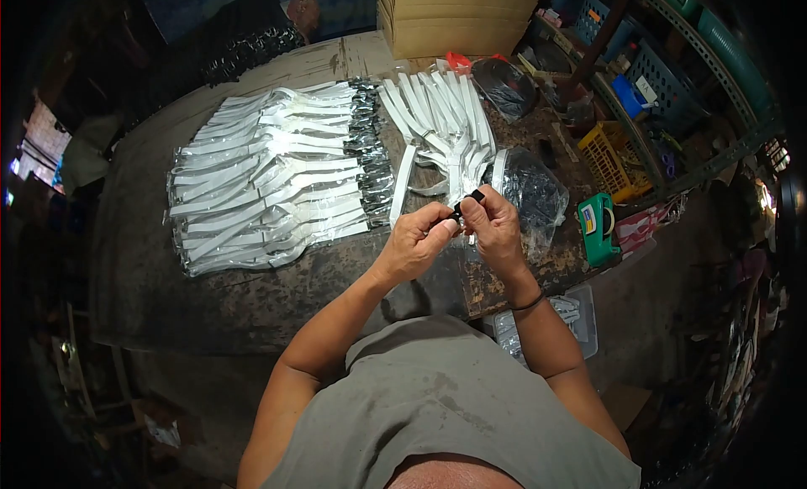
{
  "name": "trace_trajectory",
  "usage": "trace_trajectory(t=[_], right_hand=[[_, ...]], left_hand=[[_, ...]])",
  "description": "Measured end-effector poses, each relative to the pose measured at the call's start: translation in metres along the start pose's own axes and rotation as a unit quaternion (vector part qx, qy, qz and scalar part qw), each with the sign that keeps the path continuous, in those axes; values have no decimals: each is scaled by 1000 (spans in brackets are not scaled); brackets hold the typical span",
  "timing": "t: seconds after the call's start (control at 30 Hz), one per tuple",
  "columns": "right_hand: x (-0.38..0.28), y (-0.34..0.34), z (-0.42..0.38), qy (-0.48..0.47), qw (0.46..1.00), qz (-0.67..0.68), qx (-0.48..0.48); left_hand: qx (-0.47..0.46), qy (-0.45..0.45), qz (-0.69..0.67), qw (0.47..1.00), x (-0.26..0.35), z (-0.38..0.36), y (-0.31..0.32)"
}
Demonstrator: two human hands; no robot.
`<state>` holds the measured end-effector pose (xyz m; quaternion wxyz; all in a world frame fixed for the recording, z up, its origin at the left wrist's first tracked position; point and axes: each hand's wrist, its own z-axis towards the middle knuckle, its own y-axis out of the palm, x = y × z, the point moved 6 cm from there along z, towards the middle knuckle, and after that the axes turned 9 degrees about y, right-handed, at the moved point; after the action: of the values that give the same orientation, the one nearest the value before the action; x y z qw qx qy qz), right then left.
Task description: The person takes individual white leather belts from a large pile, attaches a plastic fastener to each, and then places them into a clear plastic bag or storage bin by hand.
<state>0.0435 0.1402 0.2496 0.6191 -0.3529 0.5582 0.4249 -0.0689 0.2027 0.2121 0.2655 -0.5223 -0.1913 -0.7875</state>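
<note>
My left hand [416, 245] and my right hand [496, 237] meet at the table's front edge, both with fingers closed. Between them they pinch a small black piece [467, 205], possibly a buckle; its exact kind is too small to make out. Just beyond my hands a loose fan of white straps [445, 123] spreads toward the back. To the left lies a wide stack of white straps in clear plastic [269, 178], with black ends along its right side. A clear bag of black parts [530, 191] rests to the right of my right hand.
A green tape dispenser [598, 228] stands on the table's right side. Behind are a cardboard box [462, 23] and another dark bag [504, 86]. Shelving at right holds a yellow basket [614, 161] and blue crates [664, 86]. A clear bin [584, 321] sits below the edge.
</note>
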Motion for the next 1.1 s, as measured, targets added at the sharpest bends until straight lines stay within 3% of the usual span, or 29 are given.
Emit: trace_trajectory(t=[0.2, 0.33, 0.47, 0.67, 0.73, 0.77, 0.83, 0.9, 0.97, 1.03, 1.1], right_hand=[[9, 1, 3, 39, 998, -28, -39], [1, 2, 3, -20, 994, -103, -3], [-12, 7, -1, -73, 979, -189, 7], [-17, 2, 2, -41, 985, -165, 42], [-3, -7, 8, -3, 990, -124, 63], [3, -10, 11, 36, 993, -83, 81], [-1, -8, 11, 29, 993, -74, 84], [-5, -6, 11, 92, 995, -36, 15], [-9, -6, 11, 99, 993, -53, -33], [-2, -2, 10, 121, 987, -58, -86], [2, 6, 1, 105, 990, -78, -50]], left_hand=[[7, 15, 51, 999, 7, -2, -3], [23, 45, 62, 997, 9, -1, -5], [41, 19, 54, 997, 3, -1, -8], [42, -5, 13, 999, -3, -2, -1], [115, 206, 189, 953, 38, 2, -2], [115, 207, 189, 953, 38, 3, -3], [62, 244, 316, 915, 44, 2, -1], [47, 217, 331, 917, 49, 3, -3], [28, 288, 343, 894, 54, 2, -1], [30, 271, 345, 898, 52, 4, -6], [31, 257, 348, 901, 50, 6, -9]])
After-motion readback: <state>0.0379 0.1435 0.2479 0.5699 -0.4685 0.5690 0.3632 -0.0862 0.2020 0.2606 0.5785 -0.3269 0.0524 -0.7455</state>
